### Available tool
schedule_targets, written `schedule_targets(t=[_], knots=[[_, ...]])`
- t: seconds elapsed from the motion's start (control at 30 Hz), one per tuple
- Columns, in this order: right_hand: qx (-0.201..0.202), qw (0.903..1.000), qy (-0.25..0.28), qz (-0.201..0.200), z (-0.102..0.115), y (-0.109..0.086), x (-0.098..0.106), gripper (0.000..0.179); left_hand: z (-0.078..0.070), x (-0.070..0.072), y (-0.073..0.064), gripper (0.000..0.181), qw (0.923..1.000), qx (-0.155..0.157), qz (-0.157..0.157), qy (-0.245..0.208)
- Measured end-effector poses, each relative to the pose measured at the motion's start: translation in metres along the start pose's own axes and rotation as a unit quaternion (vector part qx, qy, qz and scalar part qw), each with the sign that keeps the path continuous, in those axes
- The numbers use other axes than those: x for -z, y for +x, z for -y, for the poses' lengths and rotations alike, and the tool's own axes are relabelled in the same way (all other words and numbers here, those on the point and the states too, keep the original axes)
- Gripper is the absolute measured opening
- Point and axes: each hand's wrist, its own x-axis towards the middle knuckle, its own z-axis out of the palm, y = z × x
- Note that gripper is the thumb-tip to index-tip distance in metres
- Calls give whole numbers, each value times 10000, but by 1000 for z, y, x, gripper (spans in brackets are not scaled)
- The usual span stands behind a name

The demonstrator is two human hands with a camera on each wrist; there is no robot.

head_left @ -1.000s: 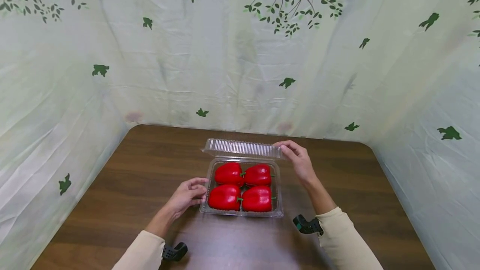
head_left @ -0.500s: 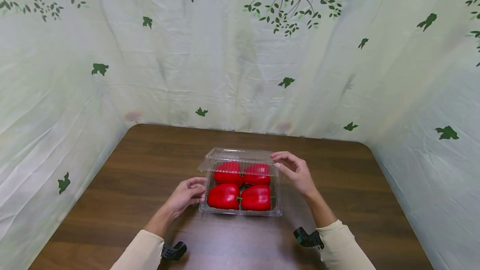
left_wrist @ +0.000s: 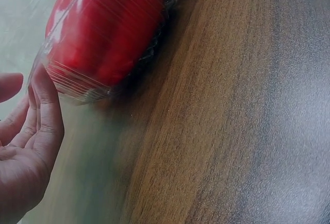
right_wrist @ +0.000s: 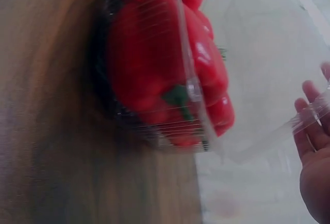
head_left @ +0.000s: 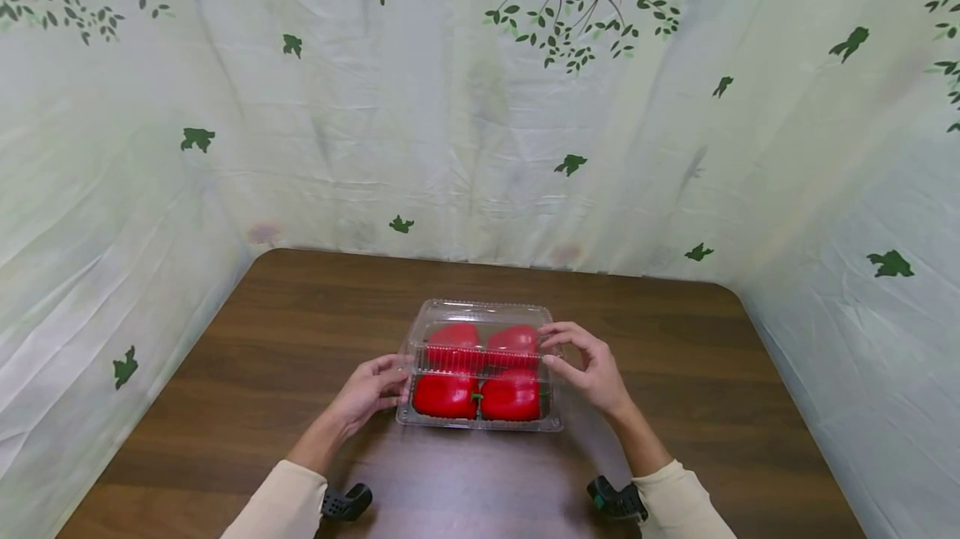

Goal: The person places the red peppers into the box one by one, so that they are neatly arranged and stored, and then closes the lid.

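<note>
Left hand (head_left: pixel 369 393): rests on the desk against the left wall of the container; fingers (left_wrist: pixel 45 112) loosely extended, tips touching the ribbed plastic, gripping nothing.
Container (head_left: pixel 480 421): clear thin plastic clamshell, rectangular with rounded corners and ribbed walls; sits near the middle of the desk between the two hands.
Lid (head_left: pixel 480 314): same clear plastic, hinged at the far edge, tilted down over the rear half, front edge not yet seated.
Peppers (head_left: pixel 512 396): four, glossy red, blocky, with green stems, packed two by two inside the container.
Right hand (head_left: pixel 588 368): at the lid's right front corner; fingers (right_wrist: pixel 309 100) curled, pinching the lid edge.
Desk (head_left: pixel 300 322): dark brown wood-grain top, smooth, rounded corners.
Backdrop (head_left: pixel 480 106): pale wrinkled cloth printed with green leaves and branches.
</note>
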Motion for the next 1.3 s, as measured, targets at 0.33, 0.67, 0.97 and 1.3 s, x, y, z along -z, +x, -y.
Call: schedule_targets(t=[0.33, 0.67, 0.97, 1.3], knots=[[185, 9993, -337, 13, 27, -7, -6, 20, -2, -1, 0, 46, 9999, 18, -120, 24], [269, 9980, -574, -82, 21, -18, -15, 18, -2, -1, 2, 43, 9999, -11, -149, 28], [136, 9957, -920, 0, 12, -24, -19, 21, -3, -1, 0, 42, 9998, -4, -125, -176], [52, 9942, -1071, 9, 18, -26, -22, 20, 1, 1, 1, 41, 9999, -32, -3, -150]])
